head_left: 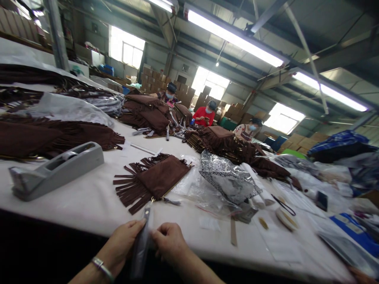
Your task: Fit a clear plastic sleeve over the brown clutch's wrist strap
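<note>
White cloth covers the long table in a workshop lit by ceiling strip lamps. At its near edge the left hand and the right hand both pinch a narrow grey strap that hangs over the edge between them. Just beyond lies a brown fringed bag, beside crumpled clear plastic. A grey tape dispenser sits toward the left edge. Three people work at the far end.

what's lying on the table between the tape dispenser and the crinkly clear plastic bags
In the head view, a brown fringed bag lies between the tape dispenser and the plastic bags.
</note>
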The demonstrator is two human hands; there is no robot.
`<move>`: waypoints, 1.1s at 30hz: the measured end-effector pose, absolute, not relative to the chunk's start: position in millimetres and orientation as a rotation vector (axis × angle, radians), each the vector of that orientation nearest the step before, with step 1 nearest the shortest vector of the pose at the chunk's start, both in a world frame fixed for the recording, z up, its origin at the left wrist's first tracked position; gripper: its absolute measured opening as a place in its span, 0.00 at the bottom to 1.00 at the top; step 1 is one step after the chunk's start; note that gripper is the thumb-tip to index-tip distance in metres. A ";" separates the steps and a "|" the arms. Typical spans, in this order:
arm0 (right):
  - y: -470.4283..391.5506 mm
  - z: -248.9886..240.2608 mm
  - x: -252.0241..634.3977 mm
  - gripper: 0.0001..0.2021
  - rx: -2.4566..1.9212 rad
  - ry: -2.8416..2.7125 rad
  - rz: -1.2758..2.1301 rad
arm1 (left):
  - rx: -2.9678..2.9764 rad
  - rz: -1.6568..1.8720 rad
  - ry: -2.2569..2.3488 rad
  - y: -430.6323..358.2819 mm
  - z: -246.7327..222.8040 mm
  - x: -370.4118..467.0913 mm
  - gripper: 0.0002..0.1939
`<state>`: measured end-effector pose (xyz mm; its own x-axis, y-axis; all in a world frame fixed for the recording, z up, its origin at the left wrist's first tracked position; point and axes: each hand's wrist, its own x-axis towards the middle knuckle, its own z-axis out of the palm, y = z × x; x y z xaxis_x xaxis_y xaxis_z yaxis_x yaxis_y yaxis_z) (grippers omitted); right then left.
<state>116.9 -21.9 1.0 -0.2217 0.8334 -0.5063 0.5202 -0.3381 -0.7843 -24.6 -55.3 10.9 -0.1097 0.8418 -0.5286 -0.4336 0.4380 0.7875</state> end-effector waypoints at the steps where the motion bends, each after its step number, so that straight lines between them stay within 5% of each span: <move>1: -22.4 3.2 119.1 0.10 -1.720 -1.663 1.520 | 0.420 1.140 1.246 -55.8 11.4 -24.6 0.24; 4: -18.7 10.9 128.0 0.04 -1.447 -1.942 1.115 | 0.386 1.093 1.273 -56.9 18.3 -24.9 0.19; 10: 10.4 18.5 130.7 0.20 -0.720 -2.440 0.392 | 0.469 0.989 1.399 -55.6 25.6 -29.1 0.17; 15: 29.3 12.8 117.8 0.08 -0.395 -2.651 0.015 | 0.563 0.942 1.428 -60.9 16.4 -32.0 0.25; 25: 39.1 34.5 106.5 0.03 -0.238 -2.947 -0.084 | 1.174 0.930 1.748 -75.5 7.2 -39.3 0.23; 33: 41.3 71.9 74.8 0.13 -0.303 -3.214 0.158 | 1.524 0.559 1.984 -87.0 1.1 -41.4 0.19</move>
<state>74.8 41.3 71.9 -0.9784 0.1818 -0.0987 0.1906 0.9777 -0.0885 -41.4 -87.0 1.1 -0.1877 0.9647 -0.1845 0.7264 0.2628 0.6351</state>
